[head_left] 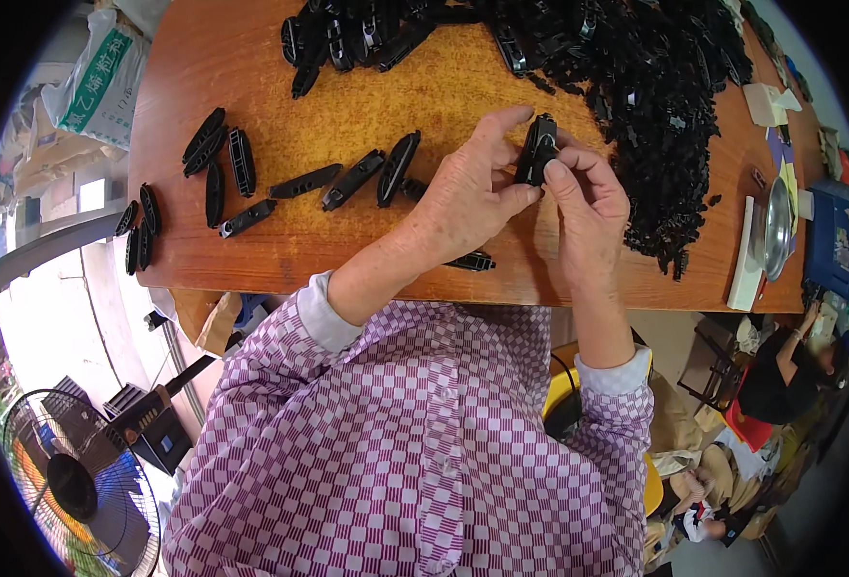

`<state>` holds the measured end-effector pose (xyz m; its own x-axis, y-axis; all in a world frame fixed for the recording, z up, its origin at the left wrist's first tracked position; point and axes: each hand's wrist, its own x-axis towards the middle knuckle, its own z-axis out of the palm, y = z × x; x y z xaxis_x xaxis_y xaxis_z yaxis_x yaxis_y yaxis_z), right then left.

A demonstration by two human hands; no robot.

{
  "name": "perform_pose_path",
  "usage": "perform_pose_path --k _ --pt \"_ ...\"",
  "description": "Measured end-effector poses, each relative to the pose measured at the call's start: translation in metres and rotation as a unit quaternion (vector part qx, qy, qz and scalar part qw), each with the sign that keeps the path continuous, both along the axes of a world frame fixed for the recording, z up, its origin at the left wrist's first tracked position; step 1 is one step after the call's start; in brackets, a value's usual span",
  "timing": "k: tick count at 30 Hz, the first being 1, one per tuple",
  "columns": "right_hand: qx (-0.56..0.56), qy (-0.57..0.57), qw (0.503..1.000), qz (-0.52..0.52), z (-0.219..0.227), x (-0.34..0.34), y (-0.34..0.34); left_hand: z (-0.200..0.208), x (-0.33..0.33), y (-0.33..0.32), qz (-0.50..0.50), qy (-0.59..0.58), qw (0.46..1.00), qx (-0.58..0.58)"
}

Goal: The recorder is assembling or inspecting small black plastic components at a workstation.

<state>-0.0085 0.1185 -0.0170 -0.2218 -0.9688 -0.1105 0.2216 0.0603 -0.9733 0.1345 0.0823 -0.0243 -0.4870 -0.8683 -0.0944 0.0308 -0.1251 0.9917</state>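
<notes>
Between my two hands, above the near part of the table, is a narrow black plastic housing (pixel 537 149), held nearly upright. My left hand (pixel 458 197) is closed at its left side, thumb at the lower end and index finger bent near the top. My right hand (pixel 590 207) pinches it from the right, with the thumb pressed on its face. Similar long black housings, such as one (pixel 352 180) left of my left hand, lie scattered on the table. Another black housing (pixel 471 261) sits under my left wrist, partly hidden.
A large heap of small black parts (pixel 670 144) covers the table's right side, with more housings (pixel 367 34) at the back. Several housings (pixel 141 231) lie by the left edge. A metal dish (pixel 777 229) stands at the right; a fan (pixel 74 486) is at lower left. Other people sit at right.
</notes>
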Motion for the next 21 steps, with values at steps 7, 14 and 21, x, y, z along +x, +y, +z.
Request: perform_pose_path --k 7,14,21 --pt "0.030 -0.075 0.996 0.034 -0.004 -0.008 -0.006 -0.003 -0.002 -0.007 -0.004 -0.030 0.999 0.019" --pt "0.042 -0.035 0.999 0.005 -0.006 -0.007 -0.013 -0.005 -0.001 -0.011 -0.018 -0.042 0.999 0.019" --pt "0.057 -0.075 0.994 0.046 -0.005 -0.015 -0.018 -0.006 -0.003 -0.017 -0.020 0.008 1.000 0.019"
